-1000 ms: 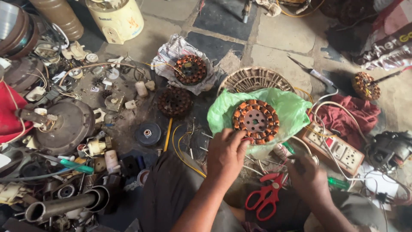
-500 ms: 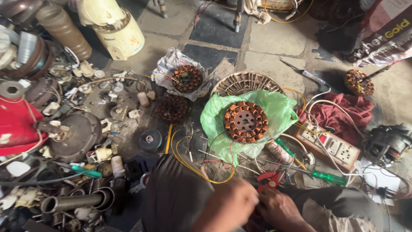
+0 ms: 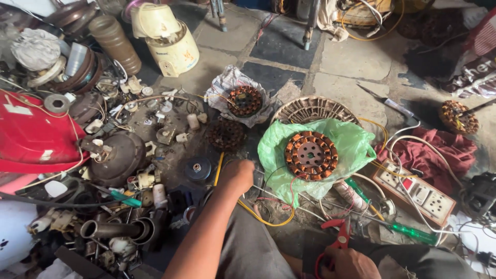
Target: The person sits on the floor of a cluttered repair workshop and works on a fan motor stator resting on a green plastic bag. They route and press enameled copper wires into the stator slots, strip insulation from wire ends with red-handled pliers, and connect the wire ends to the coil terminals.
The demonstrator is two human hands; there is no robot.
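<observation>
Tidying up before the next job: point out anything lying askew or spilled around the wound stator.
The cream appliance base at the top lies tipped on its side. Small parts and scrap are strewn left of the left hand, which rests on the floor. The copper stator sits flat on its green bag. The right hand is by the red scissors.

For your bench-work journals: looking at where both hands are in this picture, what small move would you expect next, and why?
Probably the left hand closes on something among the wires beside the green bag. It reaches out, fist-like, next to the copper-wound stator, while the right hand sits low by the red scissors. What the left hand touches is hidden.
</observation>
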